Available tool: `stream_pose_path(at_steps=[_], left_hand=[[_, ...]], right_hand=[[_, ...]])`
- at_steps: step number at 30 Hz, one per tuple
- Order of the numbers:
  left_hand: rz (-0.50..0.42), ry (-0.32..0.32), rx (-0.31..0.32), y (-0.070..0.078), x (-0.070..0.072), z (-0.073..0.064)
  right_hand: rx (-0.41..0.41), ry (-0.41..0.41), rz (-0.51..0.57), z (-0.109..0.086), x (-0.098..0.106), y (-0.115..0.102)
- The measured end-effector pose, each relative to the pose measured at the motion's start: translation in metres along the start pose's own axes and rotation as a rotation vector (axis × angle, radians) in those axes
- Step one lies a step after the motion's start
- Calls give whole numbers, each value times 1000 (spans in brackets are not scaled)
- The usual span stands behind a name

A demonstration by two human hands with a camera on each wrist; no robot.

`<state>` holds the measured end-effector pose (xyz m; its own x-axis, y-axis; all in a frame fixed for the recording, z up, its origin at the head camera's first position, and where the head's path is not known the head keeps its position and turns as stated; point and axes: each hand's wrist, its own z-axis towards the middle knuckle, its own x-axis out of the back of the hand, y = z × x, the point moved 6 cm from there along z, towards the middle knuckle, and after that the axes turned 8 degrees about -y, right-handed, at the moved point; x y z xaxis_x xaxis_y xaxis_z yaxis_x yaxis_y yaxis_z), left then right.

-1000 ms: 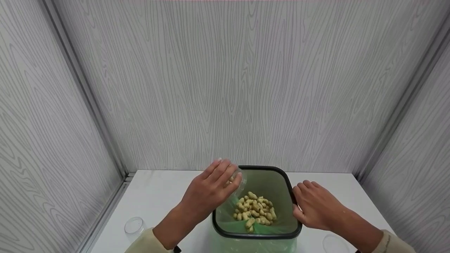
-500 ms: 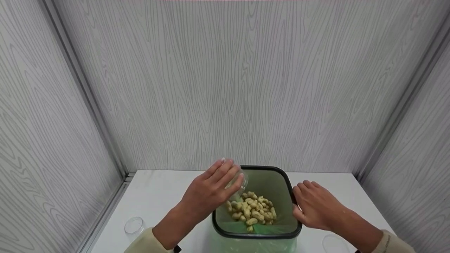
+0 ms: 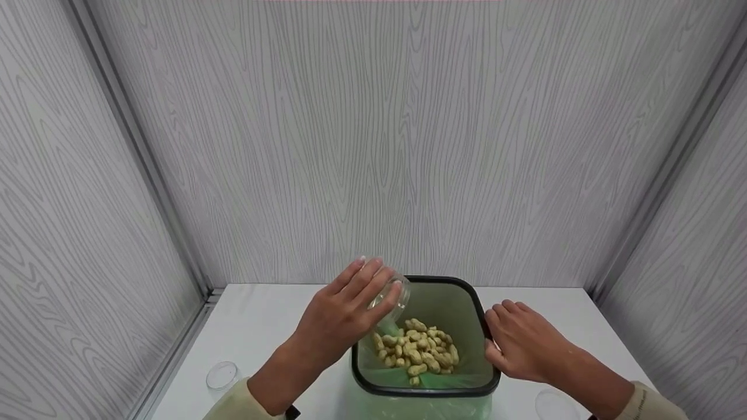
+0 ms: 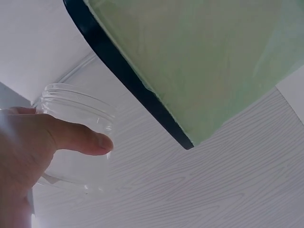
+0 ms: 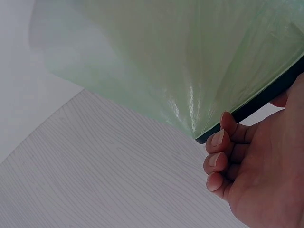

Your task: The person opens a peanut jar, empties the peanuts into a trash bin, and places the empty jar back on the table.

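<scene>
My left hand (image 3: 341, 309) grips a clear plastic jar (image 4: 78, 166) with a threaded mouth, tipped over the left side of a bin (image 3: 432, 392). No peanuts show inside the jar in the left wrist view. The bin has a black rim and a green bag (image 5: 137, 61) folded out over it. A heap of unshelled peanuts (image 3: 417, 350) lies in the bag. On the other side, my right hand (image 3: 525, 344) holds the bin's right rim, with curled fingers (image 5: 218, 161) at the black edge in the right wrist view.
A clear round lid or container (image 3: 222, 375) is on the white table (image 3: 262, 315) at the left. Another clear round piece (image 3: 557, 404) lies near the right forearm. Grey wood-grain panels (image 3: 373, 146) enclose the table at the back and both sides.
Peanuts have dropped from the jar, and the heap has spread toward the left of the bin. The left hand has lifted slightly with the jar. The right hand stays at the rim.
</scene>
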<state>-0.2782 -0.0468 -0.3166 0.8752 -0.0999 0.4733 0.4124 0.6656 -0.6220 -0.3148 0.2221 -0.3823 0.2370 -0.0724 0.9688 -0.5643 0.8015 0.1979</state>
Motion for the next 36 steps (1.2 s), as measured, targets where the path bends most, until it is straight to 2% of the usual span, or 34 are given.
stream_pose_path(at_steps=[4, 7, 10, 15, 18, 23, 25, 30, 36], left_hand=[[-74, 14, 61, -4, 2, 0], [-100, -1, 87, -4, -3, -3], [-67, -29, 52, 2, -10, -6], [-46, -37, -3, 10, -16, -12], [-65, -50, 15, 8, -14, -11], [-117, -65, 96, 2, -11, -10], [-114, -70, 92, 3, -11, -10], [-85, -69, 17, 12, -16, -15], [-118, -45, 33, 10, -16, -16]], right_hand=[[-1, -3, 0, 0, -1, 0], [0, 1, 1, 0, 0, 0], [-1, 7, 2, 0, 1, 0], [-2, 3, -5, 0, 2, 0], [-2, -6, -14, 0, 1, 0], [-1, -15, -18, 0, -1, 0], [3, -10, -15, 0, -1, 0], [5, 3, -5, 0, 0, 0], [-2, 6, 3, -1, 0, 0]])
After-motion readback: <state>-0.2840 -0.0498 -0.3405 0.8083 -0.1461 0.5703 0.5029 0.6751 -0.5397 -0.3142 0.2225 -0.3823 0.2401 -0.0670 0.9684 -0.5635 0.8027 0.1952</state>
